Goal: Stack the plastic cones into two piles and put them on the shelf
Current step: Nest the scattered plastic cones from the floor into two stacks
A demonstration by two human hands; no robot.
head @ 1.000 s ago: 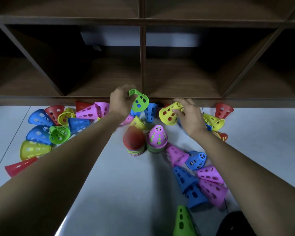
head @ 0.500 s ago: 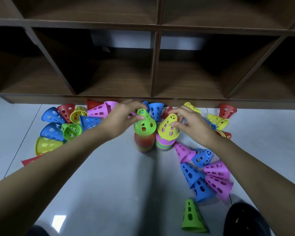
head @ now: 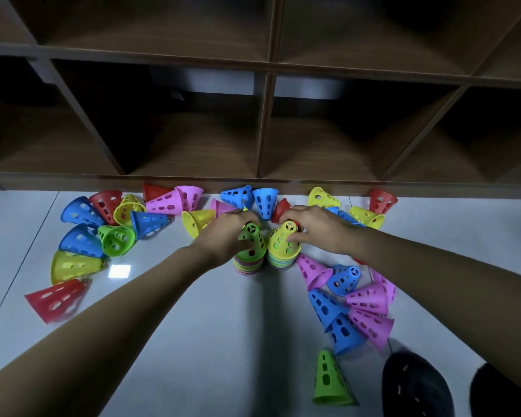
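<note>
Fingers [head: 243, 218] of left hand [head: 227, 236] curled round green cone [head: 252, 242]; fingers [head: 295, 236] of right hand [head: 315, 227] gripped yellow cone [head: 283, 242]. Each cone capped its pile: left pile [head: 247, 266], right pile [head: 278, 262], touching, on the floor [head: 193, 326] near the shelf [head: 265, 127] base. Judged light, stiff, smooth perforated plastic; best held by the tapered wall below the tip. Loose cones [head: 370, 299] lay either side.

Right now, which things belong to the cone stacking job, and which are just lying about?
Job: green cone in left hand, yellow cone in right hand, left pile, right pile, loose cones on the floor, shelf.
Lying about: black shoe-like thing, grey box behind the shelf.
</note>
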